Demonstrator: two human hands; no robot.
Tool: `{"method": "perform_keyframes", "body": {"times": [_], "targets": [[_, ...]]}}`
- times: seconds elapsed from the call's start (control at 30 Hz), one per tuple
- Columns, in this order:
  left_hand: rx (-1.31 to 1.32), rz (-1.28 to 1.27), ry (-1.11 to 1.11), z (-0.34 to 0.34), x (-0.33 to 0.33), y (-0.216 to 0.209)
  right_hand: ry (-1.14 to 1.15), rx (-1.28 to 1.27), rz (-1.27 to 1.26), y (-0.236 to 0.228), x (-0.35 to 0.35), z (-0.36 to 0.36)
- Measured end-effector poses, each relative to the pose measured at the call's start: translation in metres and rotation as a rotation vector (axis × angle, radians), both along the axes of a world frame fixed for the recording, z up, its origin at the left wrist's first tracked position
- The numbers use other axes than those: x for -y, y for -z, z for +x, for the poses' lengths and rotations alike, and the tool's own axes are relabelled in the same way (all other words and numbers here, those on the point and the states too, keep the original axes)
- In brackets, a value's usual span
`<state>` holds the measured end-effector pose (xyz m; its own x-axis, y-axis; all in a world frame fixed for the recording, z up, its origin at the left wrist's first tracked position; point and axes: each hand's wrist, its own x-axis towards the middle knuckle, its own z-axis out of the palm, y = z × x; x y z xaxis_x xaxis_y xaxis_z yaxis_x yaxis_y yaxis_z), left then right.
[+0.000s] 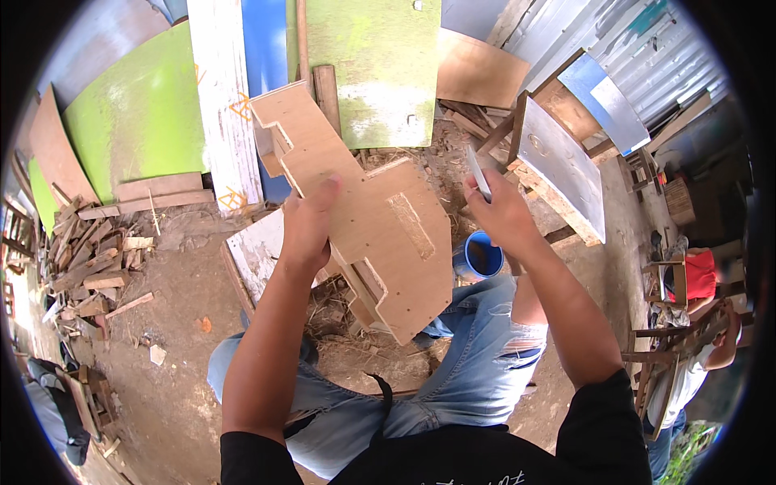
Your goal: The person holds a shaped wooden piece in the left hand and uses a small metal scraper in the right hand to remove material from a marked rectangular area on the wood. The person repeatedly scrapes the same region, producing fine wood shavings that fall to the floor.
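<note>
Now left hand (309, 220) grips a notched tan plywood piece (368, 217), likely stiff, best edge-held; right hand (503, 212), opposite, clasps a flat grey tool (478, 172).

One left hand (311, 222), one right hand (503, 212), one notched plywood piece (368, 214), one thin flat tool (478, 174), one blue bucket (463, 263); far, one tall white plank (223, 89); near, two jeans-clad legs (469, 372).

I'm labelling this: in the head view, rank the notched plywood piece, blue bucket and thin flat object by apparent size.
Notched plywood piece
Blue bucket, partly hidden
Thin flat object, visible part
</note>
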<state>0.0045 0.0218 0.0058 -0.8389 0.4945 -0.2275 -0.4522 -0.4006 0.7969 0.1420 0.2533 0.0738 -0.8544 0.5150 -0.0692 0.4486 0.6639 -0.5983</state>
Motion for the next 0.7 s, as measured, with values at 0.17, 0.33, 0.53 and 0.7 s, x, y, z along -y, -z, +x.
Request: {"method": "perform_keyframes", "body": {"times": [0.17,0.33,0.53,0.7], "targets": [[0.024,0.008,-0.052,-0.001,-0.002,-0.002,-0.035,0.074,-0.076,-0.009,0.003,0.019],[0.020,0.008,-0.019,0.001,0.000,-0.003,-0.319,0.098,-0.091,-0.023,0.023,0.039],[0.042,-0.005,-0.032,0.000,-0.001,-0.003,-0.251,0.029,-0.045,-0.024,0.024,0.036],[0.050,0.024,-0.028,-0.001,-0.001,0.000,-0.075,0.127,0.076,-0.018,0.017,0.034]]}}
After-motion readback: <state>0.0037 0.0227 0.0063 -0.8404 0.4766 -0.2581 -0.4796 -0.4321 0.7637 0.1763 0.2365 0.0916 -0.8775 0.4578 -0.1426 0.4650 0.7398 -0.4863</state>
